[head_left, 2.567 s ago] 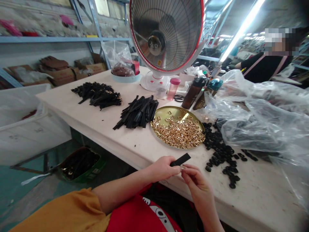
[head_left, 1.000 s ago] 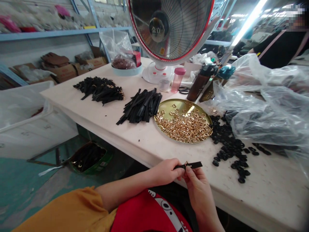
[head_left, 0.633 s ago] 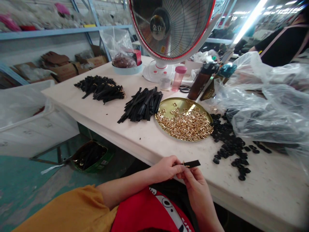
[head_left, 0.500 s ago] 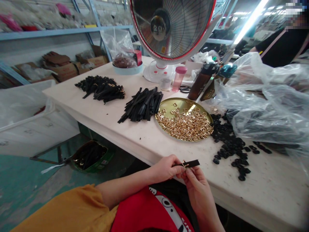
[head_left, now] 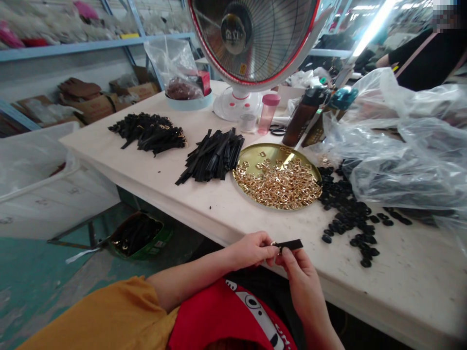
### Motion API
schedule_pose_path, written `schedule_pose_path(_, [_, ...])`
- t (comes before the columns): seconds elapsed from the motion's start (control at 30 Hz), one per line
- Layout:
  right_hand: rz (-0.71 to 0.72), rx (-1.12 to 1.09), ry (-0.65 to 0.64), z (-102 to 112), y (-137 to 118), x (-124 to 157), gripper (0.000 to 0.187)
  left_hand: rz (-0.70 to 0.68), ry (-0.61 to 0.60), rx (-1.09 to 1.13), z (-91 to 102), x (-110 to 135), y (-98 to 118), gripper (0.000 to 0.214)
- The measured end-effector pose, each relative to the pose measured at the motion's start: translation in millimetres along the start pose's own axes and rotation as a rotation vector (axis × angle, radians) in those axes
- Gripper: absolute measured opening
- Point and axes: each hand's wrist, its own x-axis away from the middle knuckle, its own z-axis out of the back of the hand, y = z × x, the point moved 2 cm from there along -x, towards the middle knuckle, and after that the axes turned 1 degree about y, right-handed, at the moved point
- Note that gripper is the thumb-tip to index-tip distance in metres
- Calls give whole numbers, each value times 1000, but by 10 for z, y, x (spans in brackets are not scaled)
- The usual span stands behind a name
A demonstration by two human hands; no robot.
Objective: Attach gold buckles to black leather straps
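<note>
A short black strap (head_left: 292, 244) is held between my two hands at the table's front edge, its free end pointing right. A small gold buckle (head_left: 274, 243) sits on it by the left fingertips, partly hidden. My left hand (head_left: 253, 250) is closed, pinching the strap and buckle. My right hand (head_left: 301, 272) pinches the strap from below, thumb on its near side. Beyond the hands, a round gold tray (head_left: 251, 154) holds many loose gold buckles (head_left: 280, 187). Left of the tray lies a pile of black straps (head_left: 213, 155).
Straps with gold fittings (head_left: 149, 133) lie far left. Small black pieces (head_left: 350, 214) spread right of the tray beside plastic bags (head_left: 412, 170). Behind stand a fan-shaped heater (head_left: 251, 39), a pink-lidded bottle (head_left: 269, 114) and dark bottles (head_left: 304, 116). A person in black is at upper right.
The gold buckle has shifted left along the strap toward my left fingertips. My right thumb has moved slightly up and right on the strap. The whole view has shifted slightly.
</note>
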Motion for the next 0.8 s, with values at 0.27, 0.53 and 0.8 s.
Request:
schedule_pose_path(0.27, [192, 289, 58, 42, -36, -19, 23, -34, 59, -235, 17, 2, 39, 16])
schedule_pose_path(0.53, [-122, -85, -123, 56, 14, -36, 24, -122, 105, -446, -24, 101, 146, 13])
schedule_pose_path(0.8, [-63, 25, -128, 54, -9, 34, 25, -144, 118, -428, -49, 131, 198, 8])
